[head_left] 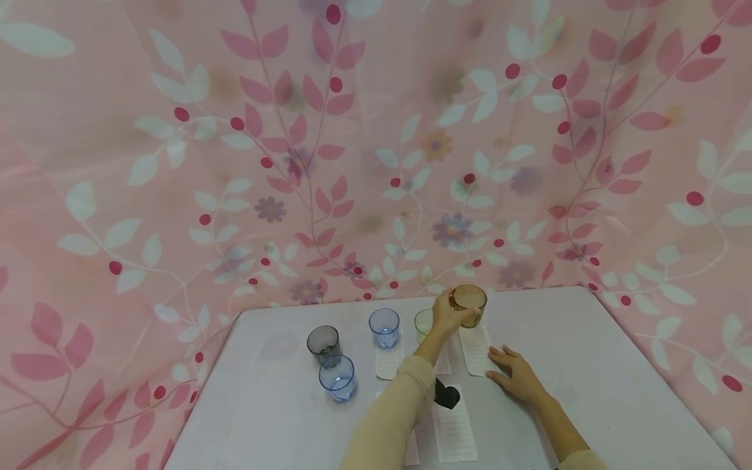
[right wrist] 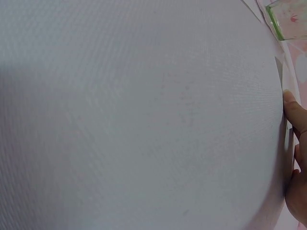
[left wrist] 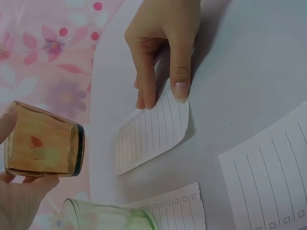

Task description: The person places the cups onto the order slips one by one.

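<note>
An amber glass tumbler [head_left: 470, 297] is in my left hand [head_left: 448, 318], held near the table's back edge at the far end of a lined paper slip [head_left: 474, 352]. In the left wrist view the thumb and fingers grip opposite sides of the amber tumbler [left wrist: 45, 141]. My right hand [head_left: 519, 378] is low at the right side of that slip. Its thumb and extended fingertips touch the edge of the slip [left wrist: 156, 132], whose near end curves up a little. Partly hidden behind the left wrist stands a green glass tumbler [head_left: 423, 321].
A blue tumbler [head_left: 384, 329] stands on another slip [head_left: 388, 365]. To its left are a grey tumbler [head_left: 323, 343] and a second blue tumbler [head_left: 337, 378]. A nearer slip [head_left: 455, 434] lies beside the left sleeve, under a black heart-shaped piece [head_left: 448, 396]. Patterned pink cloth [head_left: 376, 163] hangs behind the table.
</note>
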Action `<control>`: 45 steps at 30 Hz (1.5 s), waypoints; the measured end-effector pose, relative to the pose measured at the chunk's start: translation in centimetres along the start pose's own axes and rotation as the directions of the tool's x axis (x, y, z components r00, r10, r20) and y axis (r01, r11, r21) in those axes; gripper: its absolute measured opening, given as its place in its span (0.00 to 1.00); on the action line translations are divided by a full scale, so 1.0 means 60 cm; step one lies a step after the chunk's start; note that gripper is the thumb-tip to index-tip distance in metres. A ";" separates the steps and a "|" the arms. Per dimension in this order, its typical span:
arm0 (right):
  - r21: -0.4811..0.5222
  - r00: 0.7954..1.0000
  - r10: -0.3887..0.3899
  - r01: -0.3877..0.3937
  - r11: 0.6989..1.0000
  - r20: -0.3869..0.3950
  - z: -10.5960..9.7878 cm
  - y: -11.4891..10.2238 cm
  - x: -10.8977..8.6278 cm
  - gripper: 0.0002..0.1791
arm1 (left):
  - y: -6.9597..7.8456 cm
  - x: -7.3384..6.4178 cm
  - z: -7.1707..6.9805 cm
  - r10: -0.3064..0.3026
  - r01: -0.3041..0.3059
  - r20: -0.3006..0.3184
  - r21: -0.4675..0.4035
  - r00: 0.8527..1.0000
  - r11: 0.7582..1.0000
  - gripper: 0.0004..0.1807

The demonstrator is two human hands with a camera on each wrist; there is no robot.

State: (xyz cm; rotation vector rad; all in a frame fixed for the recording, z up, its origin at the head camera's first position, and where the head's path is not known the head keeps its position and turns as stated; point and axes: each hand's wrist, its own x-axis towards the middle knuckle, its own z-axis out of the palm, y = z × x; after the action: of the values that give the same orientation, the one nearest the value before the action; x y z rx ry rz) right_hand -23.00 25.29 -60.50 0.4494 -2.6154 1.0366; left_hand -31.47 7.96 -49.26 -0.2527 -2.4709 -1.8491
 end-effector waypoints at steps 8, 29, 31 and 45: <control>-0.007 1.000 -0.020 0.020 1.000 -0.003 -0.002 0.000 0.002 0.24 | -0.007 -0.005 0.028 -0.016 0.017 -0.010 0.011 1.000 1.000 0.35; 0.012 1.000 -0.008 0.008 1.000 0.014 -0.003 -0.003 0.002 0.24 | -0.053 -0.029 0.060 -0.070 0.071 -0.010 0.091 0.997 0.993 0.34; 0.011 1.000 -0.009 0.009 1.000 0.013 -0.002 -0.002 0.001 0.23 | -0.058 -0.033 0.064 -0.080 0.082 -0.021 0.082 0.997 0.993 0.31; 0.032 0.999 0.002 -0.003 0.999 0.032 -0.005 0.004 0.001 0.24 | -0.027 -0.031 0.096 -0.018 0.023 -0.019 0.284 1.000 0.958 0.43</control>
State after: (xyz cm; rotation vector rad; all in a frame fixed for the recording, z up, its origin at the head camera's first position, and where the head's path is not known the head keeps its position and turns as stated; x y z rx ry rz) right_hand -23.12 25.64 -60.42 0.4738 -2.6316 1.0824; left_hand -29.52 12.80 -52.71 -0.1975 -2.6930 -1.4663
